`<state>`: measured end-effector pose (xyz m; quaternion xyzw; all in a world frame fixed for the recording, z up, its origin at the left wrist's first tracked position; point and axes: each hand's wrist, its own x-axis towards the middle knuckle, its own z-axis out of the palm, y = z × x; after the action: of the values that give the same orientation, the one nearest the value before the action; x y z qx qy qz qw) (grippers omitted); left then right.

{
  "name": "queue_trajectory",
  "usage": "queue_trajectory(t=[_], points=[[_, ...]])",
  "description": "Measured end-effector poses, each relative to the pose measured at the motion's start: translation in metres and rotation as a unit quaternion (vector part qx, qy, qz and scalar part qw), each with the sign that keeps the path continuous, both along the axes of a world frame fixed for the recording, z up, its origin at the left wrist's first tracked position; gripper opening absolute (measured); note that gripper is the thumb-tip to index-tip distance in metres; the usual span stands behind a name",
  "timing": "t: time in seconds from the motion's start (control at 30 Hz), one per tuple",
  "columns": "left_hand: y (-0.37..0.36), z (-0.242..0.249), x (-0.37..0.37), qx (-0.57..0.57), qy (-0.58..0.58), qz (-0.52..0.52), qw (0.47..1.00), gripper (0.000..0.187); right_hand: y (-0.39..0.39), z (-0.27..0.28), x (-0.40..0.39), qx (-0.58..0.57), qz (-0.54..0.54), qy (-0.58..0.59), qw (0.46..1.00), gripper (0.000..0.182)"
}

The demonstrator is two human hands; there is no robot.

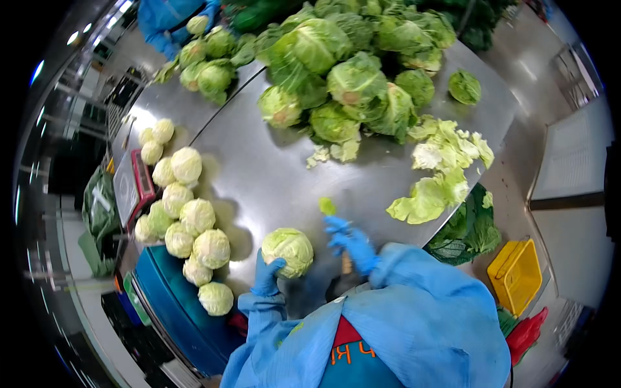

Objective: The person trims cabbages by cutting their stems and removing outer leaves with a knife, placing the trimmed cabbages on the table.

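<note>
A pale trimmed cabbage (288, 252) rests in my gloved left hand (268, 275), whose thumb and fingers press on its left side, near the steel table's front edge. To the right of it is my gloved right hand (351, 244), slightly blurred, with its fingers curled. The wooden handle (347, 263) of a tool shows under that hand and seems to be gripped; its dark lower part is hard to make out. Just beyond the right fingertips is a small green leaf piece (327, 206), apart from the cabbage.
Pale cabbages (196, 216) line the left side, beside a red-edged scale (143, 174). Leafy green cabbages (356, 79) are heaped at the back of the table (291, 174). Loose leaves (443, 161) lie right. A yellow crate (515, 275) stands lower right. Another person's blue sleeve (158, 22) shows top left.
</note>
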<state>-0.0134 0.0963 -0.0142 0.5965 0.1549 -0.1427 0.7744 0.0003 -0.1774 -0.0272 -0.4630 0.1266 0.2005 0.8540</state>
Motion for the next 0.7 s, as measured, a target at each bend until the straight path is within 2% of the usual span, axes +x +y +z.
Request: queue_trajectory(t=[0.03,0.07,0.1,0.17,0.27,0.3,0.33,0.43,0.5,0.53,0.57,0.63,0.7], points=[[0.002,-0.013,0.002,0.058,-0.02,-0.027,0.998,0.088,0.022,-0.017,0.003,0.031,0.005,0.002,0.999,0.046],[-0.008,0.004,0.005,0.09,-0.062,-0.041,0.993,0.089,0.037,-0.03,0.01,0.061,0.008,0.002,0.998,0.046],[-0.011,-0.008,-0.004,0.176,-0.071,0.039,0.981,0.085,0.049,-0.036,0.023,0.051,-0.023,-0.017,0.998,0.048],[-0.019,-0.019,-0.007,0.182,-0.056,0.109,0.976,0.077,0.055,-0.047,0.047,0.03,-0.072,-0.05,0.996,0.052],[-0.028,-0.033,-0.006,0.188,-0.075,0.128,0.971,0.078,0.028,-0.054,0.089,0.053,-0.264,-0.078,0.96,0.055],[-0.031,-0.031,-0.006,0.193,-0.082,0.14,0.968,0.078,0.007,-0.057,0.102,0.045,-0.306,-0.061,0.949,0.056],[-0.037,-0.03,-0.006,0.245,-0.079,0.151,0.954,0.082,-0.022,-0.06,0.109,0.038,-0.345,-0.044,0.937,0.057],[-0.041,-0.011,0.002,0.241,-0.093,0.09,0.962,0.096,-0.089,-0.019,0.1,-0.003,-0.457,-0.018,0.889,0.061],[-0.042,-0.005,0.009,0.233,-0.109,0.06,0.964,0.09,-0.131,-0.025,0.074,-0.067,-0.487,-0.052,0.869,0.06],[-0.038,-0.021,0.01,0.243,-0.109,0.048,0.963,0.09,-0.147,-0.022,0.059,-0.081,-0.505,-0.042,0.858,0.06],[-0.042,-0.021,0.013,0.247,-0.077,0.002,0.966,0.102,-0.172,-0.043,0.045,-0.122,-0.534,-0.098,0.831,0.057],[-0.08,-0.006,0.007,0.255,-0.095,0.027,0.962,0.11,-0.214,-0.045,0.008,-0.122,-0.575,-0.117,0.8,0.055],[-0.125,0.023,0.007,0.231,-0.137,0.021,0.963,0.112,-0.271,-0.079,-0.038,-0.173,-0.568,-0.096,0.799,0.048]])
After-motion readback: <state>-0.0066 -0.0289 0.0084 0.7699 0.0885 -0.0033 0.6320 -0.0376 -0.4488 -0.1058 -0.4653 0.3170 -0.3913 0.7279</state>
